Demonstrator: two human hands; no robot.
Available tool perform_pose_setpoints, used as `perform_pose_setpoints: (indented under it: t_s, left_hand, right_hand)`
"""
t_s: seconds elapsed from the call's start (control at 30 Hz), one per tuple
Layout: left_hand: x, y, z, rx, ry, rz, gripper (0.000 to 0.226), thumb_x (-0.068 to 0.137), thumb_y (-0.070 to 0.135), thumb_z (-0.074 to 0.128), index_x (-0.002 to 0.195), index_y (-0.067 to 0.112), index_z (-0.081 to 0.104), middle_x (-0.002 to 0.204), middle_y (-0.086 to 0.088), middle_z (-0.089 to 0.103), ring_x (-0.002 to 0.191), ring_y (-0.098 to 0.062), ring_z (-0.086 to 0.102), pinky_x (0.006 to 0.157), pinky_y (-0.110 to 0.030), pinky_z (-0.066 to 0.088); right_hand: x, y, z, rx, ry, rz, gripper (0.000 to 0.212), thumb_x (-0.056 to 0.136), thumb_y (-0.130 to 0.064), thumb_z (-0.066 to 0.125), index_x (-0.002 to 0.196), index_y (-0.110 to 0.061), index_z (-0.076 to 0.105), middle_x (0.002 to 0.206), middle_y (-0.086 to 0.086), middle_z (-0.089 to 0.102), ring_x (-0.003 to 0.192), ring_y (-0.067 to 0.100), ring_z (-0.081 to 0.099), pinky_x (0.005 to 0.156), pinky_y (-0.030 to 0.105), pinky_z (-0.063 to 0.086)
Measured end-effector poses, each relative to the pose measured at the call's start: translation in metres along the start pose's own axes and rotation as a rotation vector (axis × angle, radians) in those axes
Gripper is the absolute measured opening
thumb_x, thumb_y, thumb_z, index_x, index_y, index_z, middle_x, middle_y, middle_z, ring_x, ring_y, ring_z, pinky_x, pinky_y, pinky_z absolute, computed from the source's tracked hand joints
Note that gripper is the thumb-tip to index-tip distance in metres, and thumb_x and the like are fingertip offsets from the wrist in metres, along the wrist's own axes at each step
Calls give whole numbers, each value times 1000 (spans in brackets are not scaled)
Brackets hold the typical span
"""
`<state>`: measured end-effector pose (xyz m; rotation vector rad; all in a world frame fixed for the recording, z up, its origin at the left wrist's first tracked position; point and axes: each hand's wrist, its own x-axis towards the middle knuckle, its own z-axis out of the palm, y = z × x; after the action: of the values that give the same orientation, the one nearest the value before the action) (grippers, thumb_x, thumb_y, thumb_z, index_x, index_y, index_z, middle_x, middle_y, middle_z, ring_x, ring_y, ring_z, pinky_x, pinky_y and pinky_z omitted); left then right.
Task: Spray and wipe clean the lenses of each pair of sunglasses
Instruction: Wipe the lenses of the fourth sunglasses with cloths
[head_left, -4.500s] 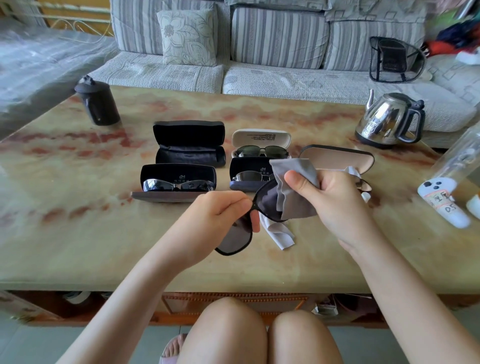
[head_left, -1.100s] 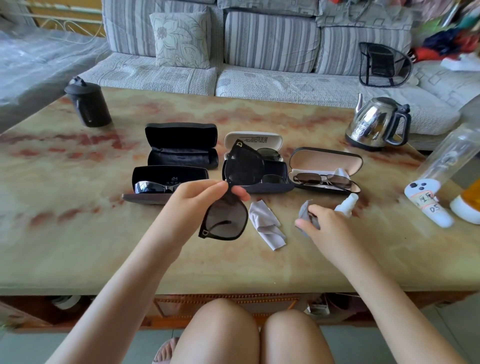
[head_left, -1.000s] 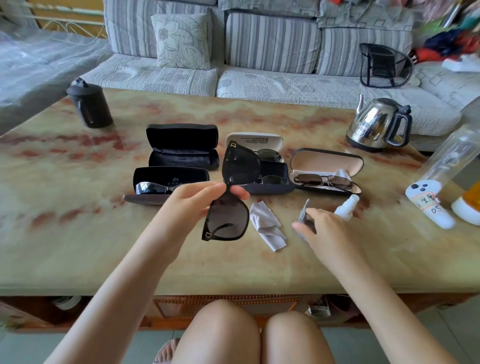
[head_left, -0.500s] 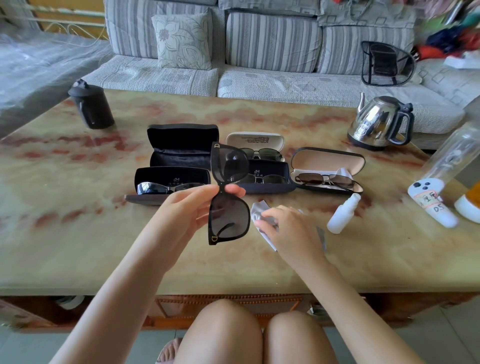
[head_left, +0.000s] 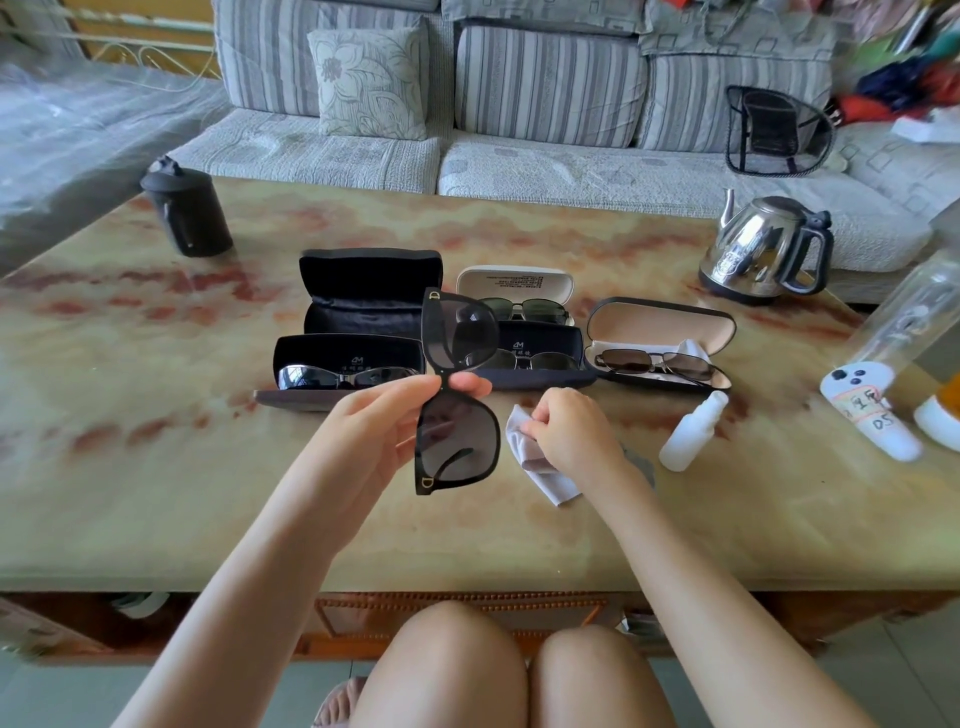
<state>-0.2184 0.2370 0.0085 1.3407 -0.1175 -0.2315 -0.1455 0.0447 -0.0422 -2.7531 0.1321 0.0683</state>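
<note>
Standing at the far left of the marble table (head_left: 156, 493) is a black jar (head_left: 188, 210). The left hand (head_left: 374, 431) pinches the black sunglasses (head_left: 454, 395) at the bridge and holds them upright above the table, in front of the open cases (head_left: 371, 296). Just beside them, the right hand (head_left: 574, 434) pinches a white cloth (head_left: 540, 467) lying on the table. A small spray bottle (head_left: 693, 431) lies near, then a steel kettle (head_left: 763, 249).

Open cases (head_left: 363, 306) sit mid-table (head_left: 130, 467) — kettle (head_left: 763, 249) behind right, spray bottle (head_left: 693, 432) before them.
</note>
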Motion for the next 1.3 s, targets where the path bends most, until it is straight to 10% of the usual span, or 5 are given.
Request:
perform_pose_setpoints:
  t_s: [0.37, 0.63, 0.83, 1.03, 1.3]
  left_hand:
    - [-3, -2, 4, -47, -2, 7, 34, 97, 23, 42, 108, 11, 72, 115, -4, 72, 112, -21, 65, 103, -40, 43]
    - [-4, -3, 10, -134, 9, -26, 34, 94, 24, 45, 113, 10, 69, 118, -4, 70, 116, -19, 62, 108, -40, 41]
    - [-3, -6, 14, -138, 21, -9, 32, 93, 25, 46, 110, 14, 71, 117, -1, 71, 116, -16, 62, 98, -32, 45]
    - [-3, -7, 18, -161, 40, -58, 35, 100, 25, 43, 120, 7, 66, 118, -10, 69, 113, -25, 63, 103, -41, 43]
    - [-5, -7, 20, -247, -18, -111, 33, 100, 27, 43, 116, 10, 66, 116, -9, 70, 94, -17, 67, 75, -29, 57]
  right_hand:
    - [-55, -13, -85, 831, -109, -208, 10, 91, -19, 63, 83, -15, 62, 63, -12, 62, 64, 4, 54, 67, 22, 42]
    - [-59, -15, -103, 555, 2, -308, 14, 80, -11, 77, 76, -18, 65, 72, -3, 68, 68, 9, 59, 73, 33, 50]
    - [-63, -17, -107, 754, -69, -307, 16, 82, -1, 72, 86, -15, 67, 75, -7, 65, 66, 0, 59, 56, 11, 43]
    - [-79, -42, -105, 963, -51, -383, 27, 81, 6, 69, 98, -16, 68, 85, -5, 69, 78, 6, 67, 74, 20, 53]
    - [-108, -61, -62, 747, 53, -458, 22, 84, -6, 68, 98, -24, 68, 84, -6, 69, 69, 1, 63, 62, 17, 50]
